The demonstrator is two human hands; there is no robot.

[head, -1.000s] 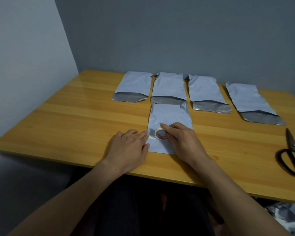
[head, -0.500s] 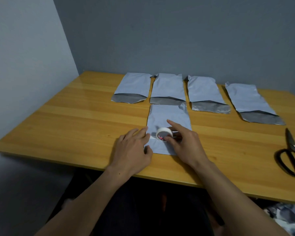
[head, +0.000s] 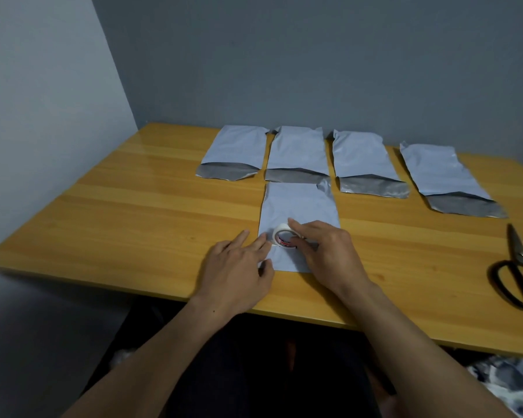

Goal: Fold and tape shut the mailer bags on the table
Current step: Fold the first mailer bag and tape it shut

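Step in hand (judged): taping the front mailer bag point(head: 299, 206); the folding of this one looks done.

- Right grip point(head: 329, 254): thumb and fingers curled round the tape roll point(head: 283, 236), which stands on edge on the bag, at the fingertips.
- Left grip point(head: 239, 276): fingers straight, nothing held, fingertips pressing the bag's left edge just left of the roll. A short white strip seems to run from the roll to these fingertips, but it is too small to confirm.
- Front bag lies flat on the bench point(head: 133, 221), under both grips and running away from them.

Next move (judged): draw the roll rightwards across the bag while the left grip pins the free end, then cut. The scissors point(head: 517, 267) lie well to the right of the right grip, so one grip must let go to fetch them. Risk: the thin film creeps or wrinkles if the left pressure eases.

Containers:
- Back row of bags point(head: 298, 149), four side by side beyond both grips. Mouths face the grips, grey lining showing, neither folded nor taped.
- All lie flat. Contents, if any, cannot be told.
- Front bag: one grey corner shows at its far right. Contents not visible.
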